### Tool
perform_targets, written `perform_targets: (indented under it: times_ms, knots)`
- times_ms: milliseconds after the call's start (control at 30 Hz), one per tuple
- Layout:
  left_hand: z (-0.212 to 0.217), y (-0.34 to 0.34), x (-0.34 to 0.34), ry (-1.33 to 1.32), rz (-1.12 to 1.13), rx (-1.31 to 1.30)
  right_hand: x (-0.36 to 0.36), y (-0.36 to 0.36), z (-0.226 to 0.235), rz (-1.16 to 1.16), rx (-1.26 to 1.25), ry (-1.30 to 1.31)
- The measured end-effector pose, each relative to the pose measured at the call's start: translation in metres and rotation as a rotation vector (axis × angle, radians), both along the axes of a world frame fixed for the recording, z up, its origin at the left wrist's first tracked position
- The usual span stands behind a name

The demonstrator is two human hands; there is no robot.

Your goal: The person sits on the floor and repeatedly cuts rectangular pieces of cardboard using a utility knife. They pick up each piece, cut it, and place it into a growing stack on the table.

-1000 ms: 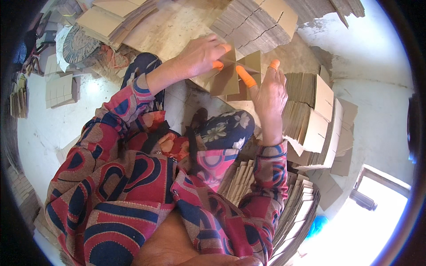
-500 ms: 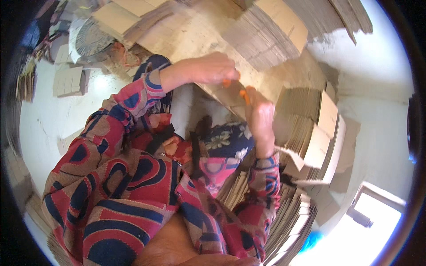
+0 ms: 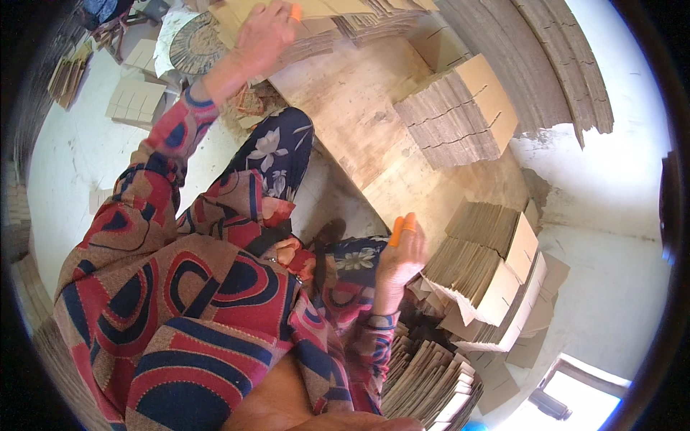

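1. Left hand (image 3: 262,32) stretched far up to the top edge, fingers laid on a flat cardboard sheet (image 3: 251,11) atop the far pile; an orange finger cot (image 3: 295,12) on one fingertip. Whether gripping or just pressing down: cannot tell from here.
2. Right hand (image 3: 399,260) hovering low beside the knee, fingers together and loosely extended, holding nothing; two orange finger cots (image 3: 402,226) on the fingertips.
3. Just right of that hand, a leaning stack of folded cardboard blanks (image 3: 481,266), near but not touching.
4. Between the two hands, a bare wooden board (image 3: 359,122) running diagonally, with another slotted cardboard stack (image 3: 460,115) sitting at its upper right.
5. Below the right forearm, more cardboard bundles (image 3: 431,373) fanned out on the floor.
6. Patterned red-and-blue sleeves (image 3: 158,165) filling the lower left; floral dark trousers (image 3: 277,154) bent at the knee in the middle.
7. At upper left, a round woven mat (image 3: 198,43) and small cardboard pieces (image 3: 133,100) on the pale floor (image 3: 72,158).
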State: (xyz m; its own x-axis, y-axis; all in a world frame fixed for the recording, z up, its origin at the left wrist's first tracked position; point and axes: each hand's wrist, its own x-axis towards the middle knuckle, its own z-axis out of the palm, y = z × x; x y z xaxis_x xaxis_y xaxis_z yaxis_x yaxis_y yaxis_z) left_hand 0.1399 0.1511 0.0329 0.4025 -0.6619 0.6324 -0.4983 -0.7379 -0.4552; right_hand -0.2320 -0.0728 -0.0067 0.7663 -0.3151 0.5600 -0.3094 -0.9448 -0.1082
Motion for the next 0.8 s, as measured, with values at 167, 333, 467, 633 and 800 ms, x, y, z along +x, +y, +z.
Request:
perform_targets:
  times_ms: [167,333,467,633,800]
  knots:
    - [-0.054,0.002,0.054,0.301,0.195,0.146,-0.028,0.003,-0.025,-0.018,0.039,0.074]
    - [-0.061,-0.020,0.032,0.495,0.177,0.091,-0.069,-0.036,-0.001,-0.174,0.058,0.199]
    - [-0.062,-0.037,0.016,0.440,-0.009,0.010,-0.095,-0.105,0.039,-0.356,-0.157,0.194]
    - [-0.071,-0.050,-0.043,0.460,-0.433,0.120,-0.083,-0.180,0.076,-0.736,-0.263,0.350]
    - [-0.086,-0.076,-0.106,0.776,-0.526,0.064,-0.080,-0.261,0.051,-1.059,-0.252,0.444]
